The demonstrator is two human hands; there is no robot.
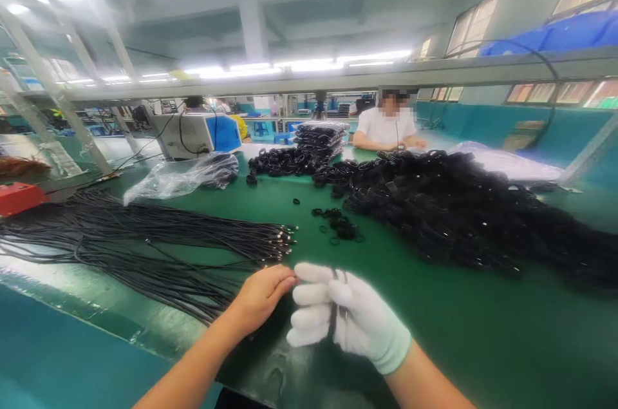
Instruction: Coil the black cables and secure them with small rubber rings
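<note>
My left hand [265, 296] is bare, its fingers pressed together; what they hold, if anything, is hidden. Its fingertips meet those of my right hand [345, 312], which wears a white glove with a pale green cuff. A thin black strip [333, 319] runs down across the gloved fingers under the thumb, and dark bands cross the index finger; whether it is a cable or a loop I cannot tell. Just beyond my left hand lies a long bundle of straight black cables [193, 228], their metal plug ends pointing right.
Small black rings [340, 225] lie in front of a large heap of coiled black cables [434, 203]. Behind are clear plastic bags [188, 174], stacked bagged coils [321, 138] and a blue-white machine [197, 134]. A red box [22, 198] sits at left. Across the table sits a person [383, 125].
</note>
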